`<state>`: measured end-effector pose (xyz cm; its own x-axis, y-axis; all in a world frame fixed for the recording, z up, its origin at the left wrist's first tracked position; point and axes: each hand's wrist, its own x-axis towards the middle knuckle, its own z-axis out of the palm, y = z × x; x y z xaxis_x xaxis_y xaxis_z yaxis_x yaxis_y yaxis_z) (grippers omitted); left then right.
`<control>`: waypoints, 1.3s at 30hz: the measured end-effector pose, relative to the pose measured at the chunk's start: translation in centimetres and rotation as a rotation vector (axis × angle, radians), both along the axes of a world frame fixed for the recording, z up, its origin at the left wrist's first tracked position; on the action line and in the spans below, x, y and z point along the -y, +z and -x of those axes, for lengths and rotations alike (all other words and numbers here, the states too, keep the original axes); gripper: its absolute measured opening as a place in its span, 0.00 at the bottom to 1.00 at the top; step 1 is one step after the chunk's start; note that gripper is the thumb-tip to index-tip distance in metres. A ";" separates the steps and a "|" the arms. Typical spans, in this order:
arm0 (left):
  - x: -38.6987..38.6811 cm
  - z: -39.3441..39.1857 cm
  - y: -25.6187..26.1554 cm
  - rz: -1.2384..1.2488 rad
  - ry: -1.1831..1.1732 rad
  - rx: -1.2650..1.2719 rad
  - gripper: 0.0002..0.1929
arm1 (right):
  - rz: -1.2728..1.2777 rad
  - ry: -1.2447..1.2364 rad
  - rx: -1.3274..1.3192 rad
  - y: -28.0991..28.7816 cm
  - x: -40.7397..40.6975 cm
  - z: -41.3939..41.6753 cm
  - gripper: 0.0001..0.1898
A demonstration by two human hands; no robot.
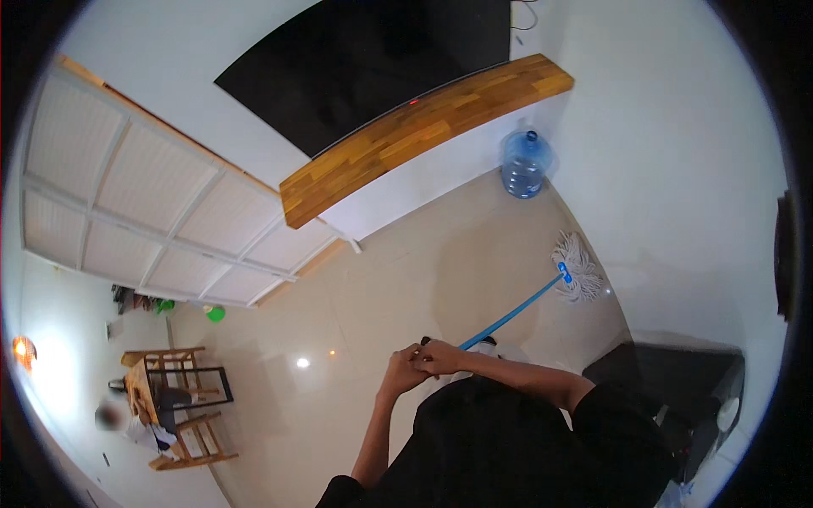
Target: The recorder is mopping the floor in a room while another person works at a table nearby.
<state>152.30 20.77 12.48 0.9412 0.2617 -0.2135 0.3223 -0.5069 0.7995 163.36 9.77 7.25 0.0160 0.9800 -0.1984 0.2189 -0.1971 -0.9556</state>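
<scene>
A string mop stands slanted in front of me on the tiled floor. Its pale string head (579, 270) rests beside the right wall, joined by a blue clamp to the blue handle (512, 315). The handle runs back towards my waist and passes behind my right hand (446, 357), whose fingers are curled around its upper part. My left hand (404, 371) touches the right one, fingers bent. Whether the left hand also grips the handle is hidden. My shoes (490, 341) show partly beyond the hands.
A blue water jug (524, 165) stands in the corner near a wooden shelf (425, 140) below a large black screen (381, 63). White-framed panels (159, 190) line the left. Further left, a person sits at a wooden table (136, 381) with chairs (197, 441). A dark seat (667, 368) is at right.
</scene>
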 end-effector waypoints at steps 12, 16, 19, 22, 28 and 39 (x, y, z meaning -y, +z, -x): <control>0.9 3.9 -4.3 0.405 0.211 -0.163 0.06 | -0.057 0.118 -0.053 -0.5 2.2 1.4 0.28; 3.4 0.2 -7.3 0.358 0.020 -0.116 0.06 | 0.123 -0.089 0.016 -7.9 6.4 1.2 0.30; 4.4 -0.6 -11.2 0.377 0.006 -0.056 0.07 | 0.135 -0.132 0.105 -9.7 7.3 0.5 0.31; 3.7 -0.8 -10.6 0.470 0.006 -0.137 0.07 | 0.050 -0.294 -0.016 -6.5 6.9 1.0 0.32; -1.0 4.1 -3.6 0.283 0.033 -0.106 0.09 | -0.209 -0.305 -0.015 -1.7 1.7 5.6 0.25; -2.2 6.6 -9.6 0.505 0.002 -0.103 0.07 | 0.083 -0.370 0.169 -5.6 0.1 9.2 0.29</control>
<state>145.69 23.00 2.90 0.9083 0.1035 -0.4053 0.4129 -0.0655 0.9084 154.21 9.67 1.65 0.4029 0.8830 -0.2408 0.2717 -0.3666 -0.8898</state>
